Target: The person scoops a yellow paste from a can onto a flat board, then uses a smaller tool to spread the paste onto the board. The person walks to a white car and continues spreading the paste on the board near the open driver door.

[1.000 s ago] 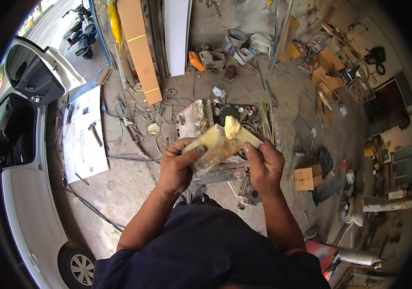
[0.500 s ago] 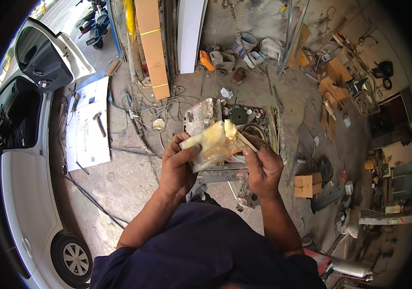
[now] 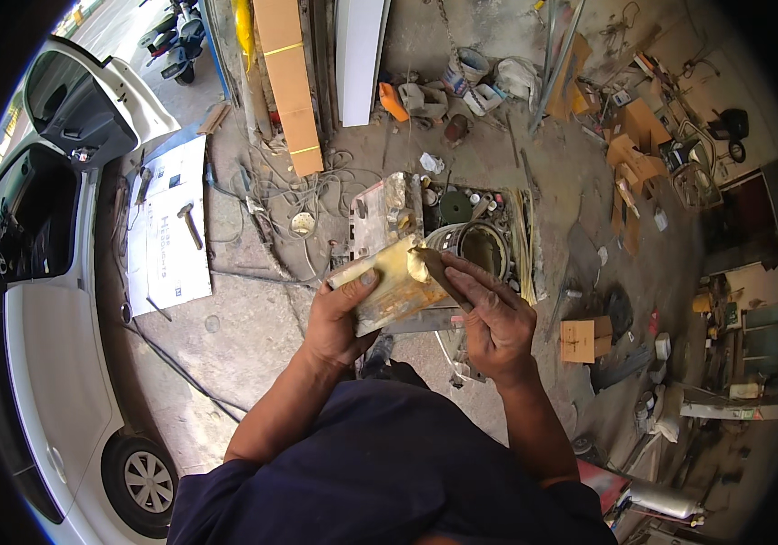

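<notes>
My left hand [image 3: 334, 320] grips a flat mixing plate [image 3: 391, 298] smeared with yellow and rust-brown stains, its thumb lying on top. At the plate's right end sits a lump of pale yellow putty [image 3: 417, 264]. My right hand [image 3: 501, 325] holds a dark, flat putty spreader [image 3: 442, 275], fingers laid along it, with its tip against the putty. Just beyond my right hand stands an open round tin [image 3: 487, 247] in a cluttered tray; its contents are hard to make out. A green disc [image 3: 453, 207] lies behind it.
A white car [image 3: 53, 363] with an open door stands at the left. A hammer [image 3: 190, 226] rests on a white sheet [image 3: 166, 263] on the floor. Loose cables [image 3: 307, 195] and a long cardboard box [image 3: 287, 86] are ahead. Cardboard boxes [image 3: 585, 340] stand at the right.
The plate has turned so that its broad face shows more. My right hand has rolled over, and the spreader now lies flatter against the putty. The round tin shows more fully.
</notes>
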Tool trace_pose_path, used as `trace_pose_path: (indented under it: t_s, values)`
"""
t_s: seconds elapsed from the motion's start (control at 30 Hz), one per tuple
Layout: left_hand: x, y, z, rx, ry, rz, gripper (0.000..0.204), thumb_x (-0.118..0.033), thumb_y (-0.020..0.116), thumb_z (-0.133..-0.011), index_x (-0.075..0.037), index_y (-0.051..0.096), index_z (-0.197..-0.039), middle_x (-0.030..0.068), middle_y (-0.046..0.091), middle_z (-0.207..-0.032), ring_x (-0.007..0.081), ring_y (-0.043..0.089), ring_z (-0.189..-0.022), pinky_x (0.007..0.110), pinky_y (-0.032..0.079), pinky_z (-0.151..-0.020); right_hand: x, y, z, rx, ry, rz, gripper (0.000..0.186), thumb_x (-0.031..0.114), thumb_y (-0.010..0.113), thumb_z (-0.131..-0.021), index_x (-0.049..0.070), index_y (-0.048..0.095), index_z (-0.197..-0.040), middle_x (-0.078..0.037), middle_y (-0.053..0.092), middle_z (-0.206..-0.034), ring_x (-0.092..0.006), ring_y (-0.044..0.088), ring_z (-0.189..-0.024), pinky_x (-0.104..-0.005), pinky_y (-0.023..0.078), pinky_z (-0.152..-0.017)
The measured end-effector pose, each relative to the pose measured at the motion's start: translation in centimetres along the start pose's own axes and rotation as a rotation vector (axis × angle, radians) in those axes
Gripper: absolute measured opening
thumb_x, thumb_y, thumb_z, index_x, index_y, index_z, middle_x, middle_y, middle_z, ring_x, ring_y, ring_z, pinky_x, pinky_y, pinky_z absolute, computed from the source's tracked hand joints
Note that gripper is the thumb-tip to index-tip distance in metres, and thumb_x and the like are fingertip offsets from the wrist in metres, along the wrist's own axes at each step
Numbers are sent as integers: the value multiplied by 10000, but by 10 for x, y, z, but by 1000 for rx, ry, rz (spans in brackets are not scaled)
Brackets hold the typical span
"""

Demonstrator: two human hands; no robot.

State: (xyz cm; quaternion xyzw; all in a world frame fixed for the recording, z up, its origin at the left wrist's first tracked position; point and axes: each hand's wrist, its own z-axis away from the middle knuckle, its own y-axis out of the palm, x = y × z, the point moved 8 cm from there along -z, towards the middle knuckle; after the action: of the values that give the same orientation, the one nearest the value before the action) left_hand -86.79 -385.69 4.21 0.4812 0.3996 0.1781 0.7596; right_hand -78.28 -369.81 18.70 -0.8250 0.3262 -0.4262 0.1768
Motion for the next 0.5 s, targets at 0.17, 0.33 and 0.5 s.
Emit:
trace_pose_path:
  t_s: [0.17,0.33,0.5]
  values:
    - [6,-2,-4,40,-4,88,369,-127,789,-992,46,702,-1306,185,778,-1228,326,777,-1115,478,633,-1007,-5,-9,13,60,-31,130,434,-125,668,-942,-13,743,-1354,-224,760,-1357,-385,757,-1256,-446,622,-1061]
    - [11,-4,-4,19,-6,10,421,-158,816,-968,44,699,-1318,190,776,-1234,330,777,-1120,475,630,-1020,-15,-24,18,110,-114,203,471,-142,684,-881,-6,758,-1326,-230,765,-1329,-398,760,-1238,-460,646,-1022]
    - [-22,24,-16,74,288,-13,546,-306,743,-1040,18,597,-1454,183,739,-1314,309,768,-1131,461,649,-1000,-101,-46,57,142,279,250,236,-3,685,-980,-6,758,-1205,-199,805,-1051,-345,813,-979,-424,647,-872]
